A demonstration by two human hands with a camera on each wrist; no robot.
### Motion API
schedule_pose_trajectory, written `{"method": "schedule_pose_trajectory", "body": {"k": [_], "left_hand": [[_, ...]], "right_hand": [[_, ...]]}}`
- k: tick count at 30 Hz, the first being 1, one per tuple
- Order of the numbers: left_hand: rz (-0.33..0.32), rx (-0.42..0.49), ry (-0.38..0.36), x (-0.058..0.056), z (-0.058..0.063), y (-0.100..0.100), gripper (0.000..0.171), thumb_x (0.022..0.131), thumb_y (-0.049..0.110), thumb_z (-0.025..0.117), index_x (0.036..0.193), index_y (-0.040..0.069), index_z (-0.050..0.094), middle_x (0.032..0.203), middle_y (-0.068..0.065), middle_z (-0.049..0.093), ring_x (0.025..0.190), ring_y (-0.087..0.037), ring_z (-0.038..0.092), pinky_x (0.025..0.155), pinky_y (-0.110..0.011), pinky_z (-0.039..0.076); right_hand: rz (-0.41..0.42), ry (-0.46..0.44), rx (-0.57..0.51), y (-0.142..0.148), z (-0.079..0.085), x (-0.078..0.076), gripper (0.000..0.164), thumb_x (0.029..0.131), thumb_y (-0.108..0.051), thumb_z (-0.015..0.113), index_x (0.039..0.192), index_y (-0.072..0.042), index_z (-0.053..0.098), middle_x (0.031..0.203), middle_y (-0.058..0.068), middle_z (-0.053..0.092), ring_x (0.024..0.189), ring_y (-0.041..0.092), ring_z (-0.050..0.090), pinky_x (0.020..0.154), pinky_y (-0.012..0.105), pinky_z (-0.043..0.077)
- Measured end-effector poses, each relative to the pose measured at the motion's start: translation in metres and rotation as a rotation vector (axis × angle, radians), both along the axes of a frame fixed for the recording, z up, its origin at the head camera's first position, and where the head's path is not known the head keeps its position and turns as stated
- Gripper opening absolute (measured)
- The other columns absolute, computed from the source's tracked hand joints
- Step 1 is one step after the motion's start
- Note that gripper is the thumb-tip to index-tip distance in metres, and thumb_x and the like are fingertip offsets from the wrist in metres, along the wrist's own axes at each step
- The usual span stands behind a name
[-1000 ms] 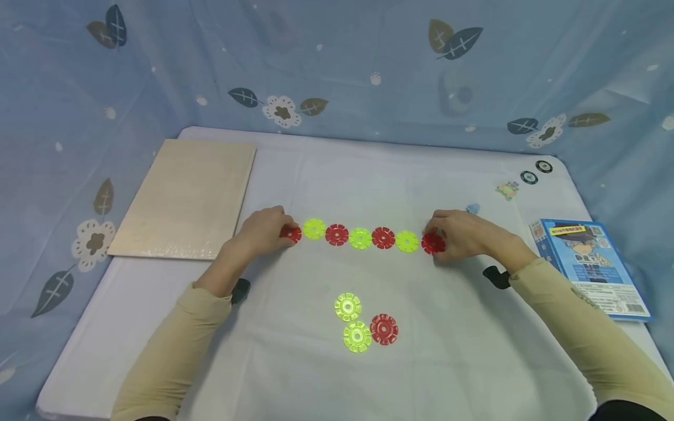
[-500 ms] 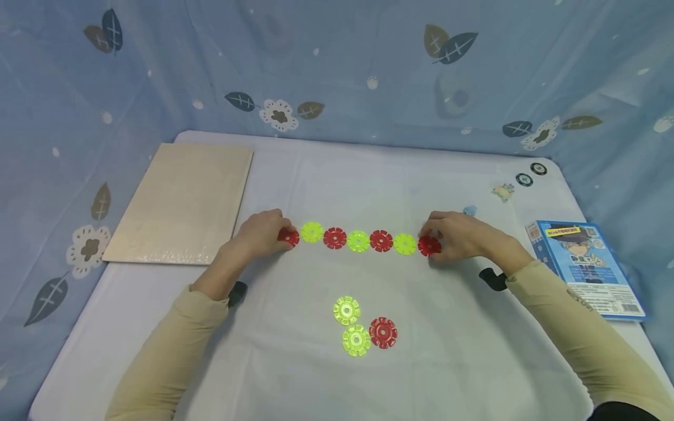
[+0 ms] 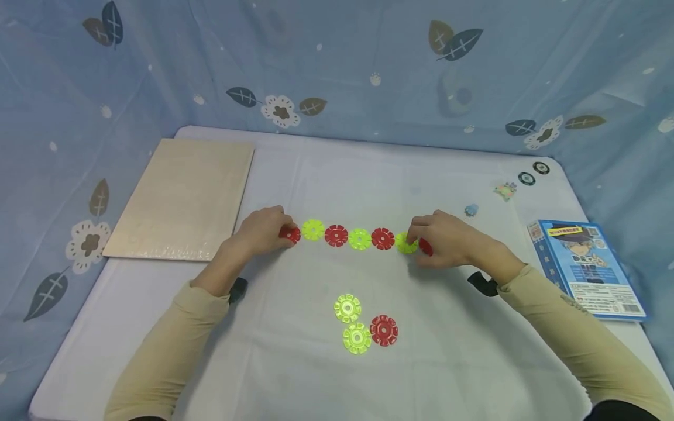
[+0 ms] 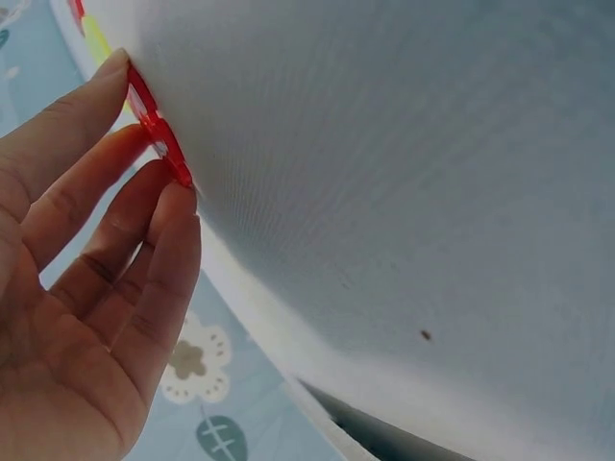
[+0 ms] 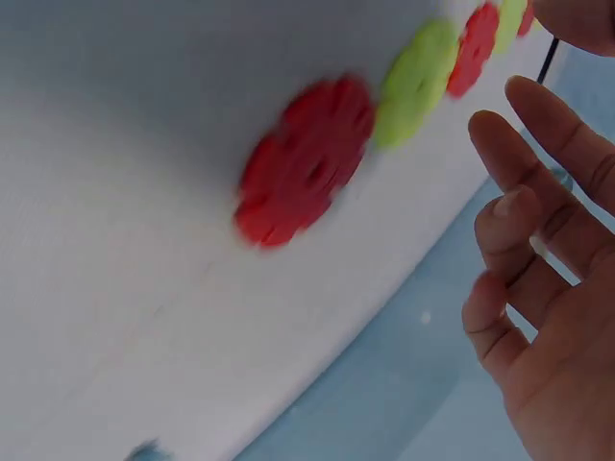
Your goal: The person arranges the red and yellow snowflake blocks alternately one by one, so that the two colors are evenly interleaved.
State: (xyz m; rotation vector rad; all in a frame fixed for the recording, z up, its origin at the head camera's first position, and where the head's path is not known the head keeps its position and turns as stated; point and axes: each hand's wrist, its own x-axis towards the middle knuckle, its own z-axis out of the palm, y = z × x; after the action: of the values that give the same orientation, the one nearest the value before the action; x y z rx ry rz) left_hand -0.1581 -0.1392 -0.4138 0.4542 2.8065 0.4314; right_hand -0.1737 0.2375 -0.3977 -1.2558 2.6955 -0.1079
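A row of notched plastic snowflake discs, red alternating with yellow-green, runs edge to edge across the table. At its left end my left hand (image 3: 265, 233) pinches a red disc (image 4: 163, 144) between thumb and fingers. My right hand (image 3: 444, 240) is over the other end, with its fingers apart and partly hiding a yellow-green disc (image 3: 404, 244) in the head view. In the right wrist view the end red disc (image 5: 307, 163) lies beyond the fingers, beside a yellow-green disc (image 5: 415, 88), and the hand grips nothing.
Nearer the front lie two loose yellow-green discs (image 3: 357, 338) and a red one (image 3: 384, 331). A beige board (image 3: 181, 202) is at the left, a blue box (image 3: 592, 266) at the right. Small ornaments (image 3: 505, 191) and two black-rimmed round chips (image 3: 526, 179) lie at the back right.
My right hand has let go of the end red disc and moved left along the row to the yellow-green disc beside it. My left hand keeps its pinch in place.
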Motion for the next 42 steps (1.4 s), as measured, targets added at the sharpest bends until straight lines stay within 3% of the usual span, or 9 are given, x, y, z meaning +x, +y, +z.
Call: {"method": "schedule_pose_trajectory", "body": {"k": [9, 14, 19, 24, 33, 42], "left_hand": [[-0.013, -0.006, 0.0, -0.001, 0.001, 0.0, 0.038, 0.081, 0.02, 0.077, 0.116, 0.007, 0.07, 0.097, -0.009, 0.063, 0.088, -0.023, 0.057, 0.078, -0.038, 0.049], [-0.014, -0.014, -0.006, -0.001, 0.0, 0.0, 0.037, 0.081, 0.02, 0.076, 0.116, 0.007, 0.07, 0.097, -0.01, 0.063, 0.088, -0.024, 0.057, 0.077, -0.039, 0.049], [-0.012, -0.018, -0.004, 0.0, 0.0, 0.001, 0.037, 0.081, 0.02, 0.076, 0.116, 0.008, 0.07, 0.098, -0.01, 0.063, 0.088, -0.024, 0.057, 0.077, -0.038, 0.05], [-0.016, -0.015, -0.002, 0.001, 0.002, 0.001, 0.037, 0.081, 0.02, 0.076, 0.116, 0.008, 0.07, 0.098, -0.01, 0.063, 0.087, -0.024, 0.057, 0.076, -0.038, 0.049], [-0.018, -0.022, 0.007, -0.001, -0.001, 0.0, 0.038, 0.081, 0.022, 0.076, 0.116, 0.008, 0.07, 0.098, -0.01, 0.063, 0.088, -0.024, 0.057, 0.078, -0.039, 0.049], [-0.018, -0.014, 0.003, 0.0, -0.001, 0.0, 0.037, 0.081, 0.021, 0.076, 0.116, 0.008, 0.07, 0.096, -0.009, 0.063, 0.085, -0.022, 0.056, 0.076, -0.037, 0.048]], "right_hand": [[0.173, -0.019, -0.008, -0.031, -0.002, 0.028, 0.038, 0.075, -0.039, 0.077, 0.107, -0.02, 0.068, 0.104, -0.004, 0.064, 0.095, 0.013, 0.06, 0.088, 0.038, 0.048], [0.241, -0.076, 0.007, -0.048, -0.007, 0.048, 0.039, 0.074, -0.041, 0.078, 0.105, -0.021, 0.066, 0.105, -0.006, 0.063, 0.094, 0.012, 0.058, 0.093, 0.038, 0.049], [0.335, -0.095, 0.045, -0.062, -0.009, 0.065, 0.038, 0.075, -0.044, 0.076, 0.103, -0.023, 0.065, 0.105, -0.007, 0.062, 0.09, 0.01, 0.057, 0.087, 0.032, 0.048], [0.427, -0.052, 0.077, -0.071, -0.011, 0.078, 0.04, 0.076, -0.048, 0.073, 0.106, -0.024, 0.063, 0.108, -0.008, 0.062, 0.093, 0.007, 0.056, 0.087, 0.028, 0.046], [0.61, 0.061, -0.005, -0.086, -0.019, 0.097, 0.042, 0.076, -0.049, 0.071, 0.109, -0.025, 0.063, 0.107, -0.009, 0.06, 0.093, 0.008, 0.052, 0.082, 0.025, 0.045], [0.646, 0.052, 0.058, -0.1, -0.018, 0.105, 0.044, 0.078, -0.048, 0.071, 0.115, -0.025, 0.064, 0.11, -0.008, 0.059, 0.093, 0.008, 0.056, 0.086, 0.025, 0.046]]}}
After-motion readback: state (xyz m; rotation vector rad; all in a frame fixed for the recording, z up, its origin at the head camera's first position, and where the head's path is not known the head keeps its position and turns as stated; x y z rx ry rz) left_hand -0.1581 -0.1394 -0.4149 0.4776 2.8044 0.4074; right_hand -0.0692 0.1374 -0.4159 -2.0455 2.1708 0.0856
